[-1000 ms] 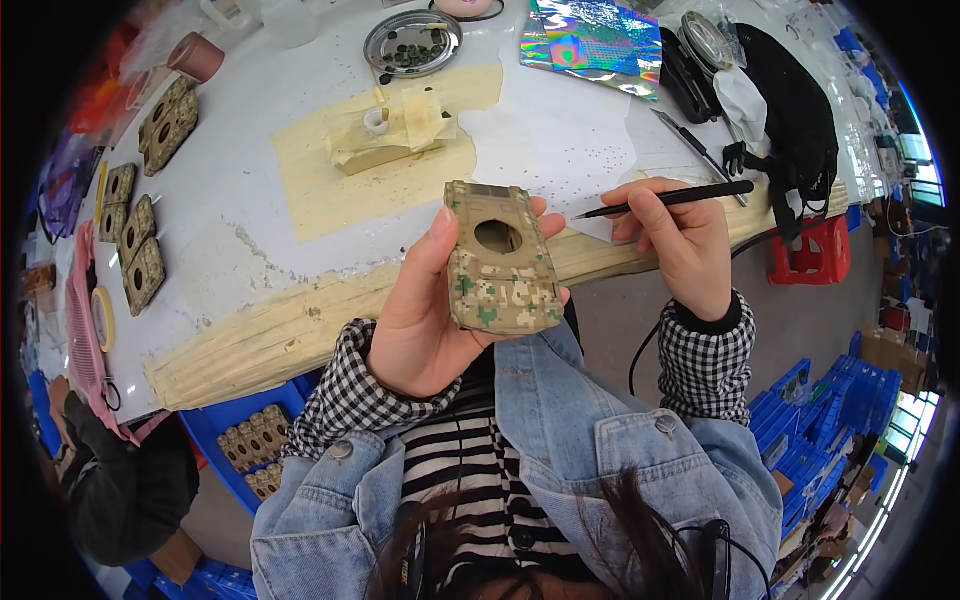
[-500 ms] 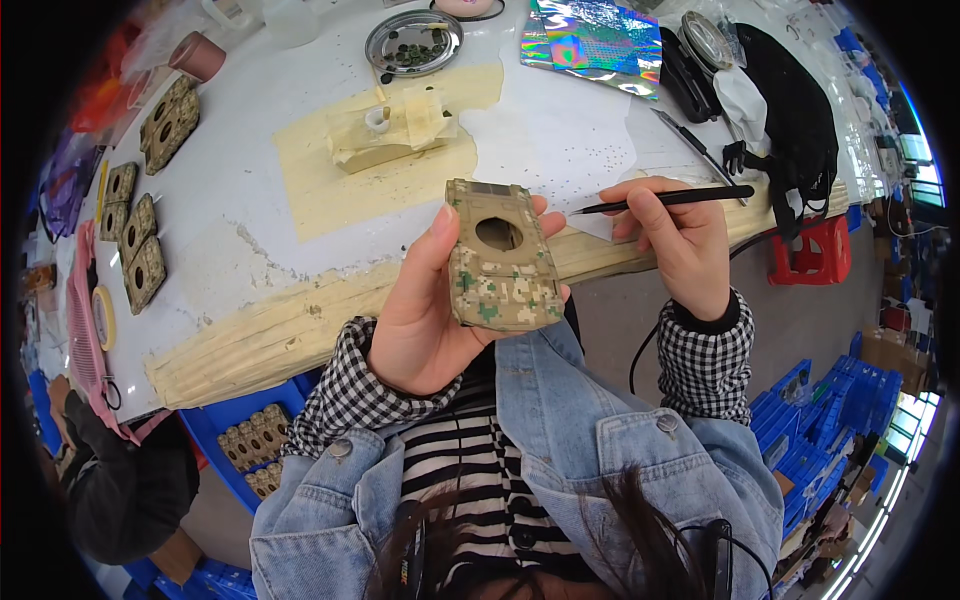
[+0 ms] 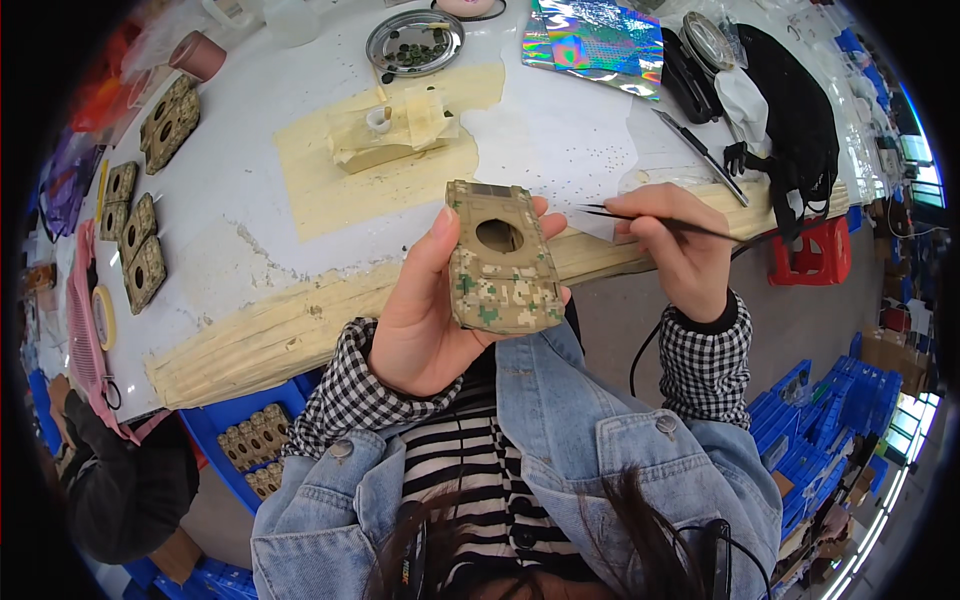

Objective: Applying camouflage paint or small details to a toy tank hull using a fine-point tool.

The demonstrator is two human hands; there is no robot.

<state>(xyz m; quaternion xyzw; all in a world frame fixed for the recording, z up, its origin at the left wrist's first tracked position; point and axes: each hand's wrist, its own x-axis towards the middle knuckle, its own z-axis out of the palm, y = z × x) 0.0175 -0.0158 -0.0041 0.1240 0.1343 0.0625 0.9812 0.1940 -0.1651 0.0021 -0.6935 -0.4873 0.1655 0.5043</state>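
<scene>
My left hand [image 3: 420,325] is closed around a small tank hull [image 3: 508,290] in pixel camouflage, tilted up, with a round hole through its top. In my right hand [image 3: 683,250] a pair of thin black tweezers [image 3: 607,212] is pinched, its tips slightly apart and pointing left. A gap separates the tips from the hull, and I see nothing between them. Tiny specks are scattered over the white paper [image 3: 560,135] beyond.
A tape-covered block [image 3: 385,155] holds a small white cup. Behind it sits a round metal dish [image 3: 375,48] of small dark green parts. More camouflage hulls [image 3: 143,255] lie at left and in a blue crate [image 3: 215,425]. A craft knife [image 3: 705,150] lies right.
The tweezers have turned in my right hand, so both prongs show and the rear end points lower. My right fingers have curled over them. My left hand and the hull stay nearly still.
</scene>
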